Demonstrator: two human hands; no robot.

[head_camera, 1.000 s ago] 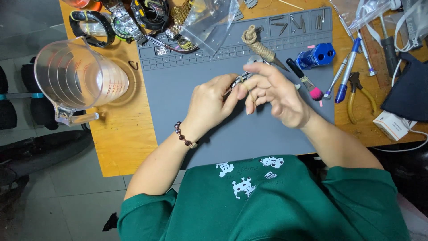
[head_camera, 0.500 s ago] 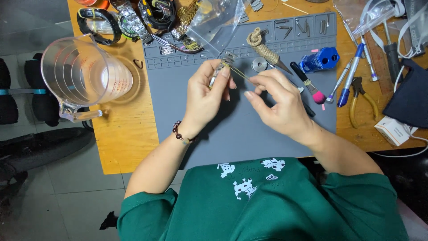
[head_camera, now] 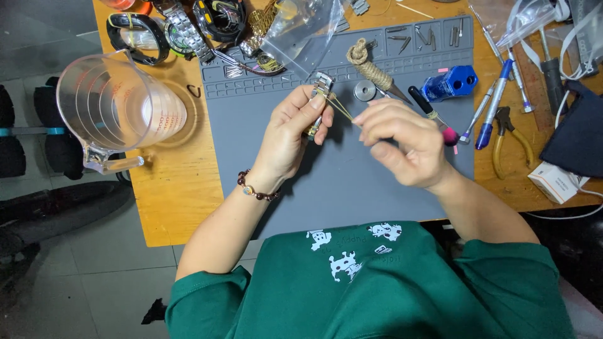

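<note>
A clear plastic bag (head_camera: 301, 28) lies at the top edge of the grey mat, another clear bag (head_camera: 524, 25) sits at the top right, and a small white box (head_camera: 556, 182) rests at the table's right edge.

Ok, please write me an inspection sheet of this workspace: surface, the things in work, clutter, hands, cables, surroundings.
Surface: grey work mat on a wooden table.
Things in work: metal watch band, thin stick touching it.
Clutter: clear measuring jug, watches, plastic bag, blue block, pliers, pens.
Hands: left hand holds the band; right hand pinches the stick.
Cables: white cable at the right table edge.
Surroundings: tiled floor, dark chair parts on the left.
</note>
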